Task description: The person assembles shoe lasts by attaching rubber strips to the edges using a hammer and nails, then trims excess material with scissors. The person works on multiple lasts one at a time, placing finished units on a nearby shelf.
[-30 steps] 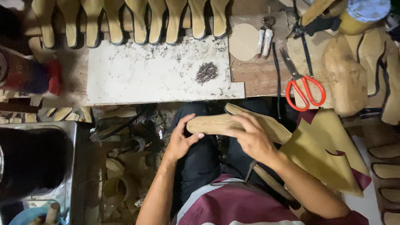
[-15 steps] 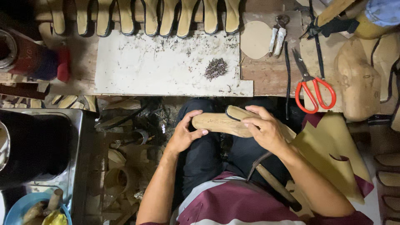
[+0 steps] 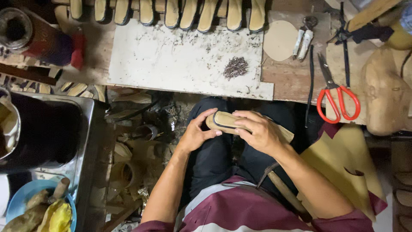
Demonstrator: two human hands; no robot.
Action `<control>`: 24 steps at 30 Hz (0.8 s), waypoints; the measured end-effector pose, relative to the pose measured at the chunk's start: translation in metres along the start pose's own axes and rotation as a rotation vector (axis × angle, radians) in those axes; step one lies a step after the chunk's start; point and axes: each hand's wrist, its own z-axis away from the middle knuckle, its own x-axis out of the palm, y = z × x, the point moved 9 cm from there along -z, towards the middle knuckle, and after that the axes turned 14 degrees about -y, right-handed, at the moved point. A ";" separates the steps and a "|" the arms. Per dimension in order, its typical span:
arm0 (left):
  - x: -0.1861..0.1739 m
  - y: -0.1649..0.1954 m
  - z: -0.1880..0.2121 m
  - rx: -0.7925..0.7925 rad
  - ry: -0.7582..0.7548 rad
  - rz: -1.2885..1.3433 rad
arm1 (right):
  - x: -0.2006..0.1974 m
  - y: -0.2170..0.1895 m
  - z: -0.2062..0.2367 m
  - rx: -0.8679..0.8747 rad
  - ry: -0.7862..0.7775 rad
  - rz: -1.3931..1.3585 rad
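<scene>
Over my lap I hold a tan shoe sole piece with a dark edge (image 3: 227, 120), lying roughly level. My left hand (image 3: 198, 131) grips its near-left end, thumb and fingers curled around it. My right hand (image 3: 259, 131) covers its right half from above, fingers wrapped over the top. A second tan layer sticks out to the right under my right hand. A small heap of dark nails (image 3: 235, 67) lies on the white board (image 3: 171, 60) just beyond my knees.
Red-handled scissors (image 3: 337, 96) and pincers (image 3: 302, 38) lie on the wooden bench at right, beside an oval insole (image 3: 280, 41). A row of soles (image 3: 189, 13) lines the far edge. A yellow sheet (image 3: 343, 163) drapes at my right. A dark bin (image 3: 43, 129) stands left.
The sole has been turned and drawn closer over my lap, and both hands have closed in around it. The view has shifted slightly to the left.
</scene>
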 end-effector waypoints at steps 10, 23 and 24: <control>-0.004 0.001 -0.002 0.010 -0.021 0.050 | 0.005 -0.011 -0.014 -0.100 -0.029 -0.035; -0.009 0.043 0.004 -0.080 0.031 -0.393 | 0.008 -0.007 -0.016 -0.123 -0.006 -0.036; -0.010 0.049 0.007 -0.138 0.055 -0.550 | 0.008 -0.007 -0.015 -0.117 -0.002 -0.037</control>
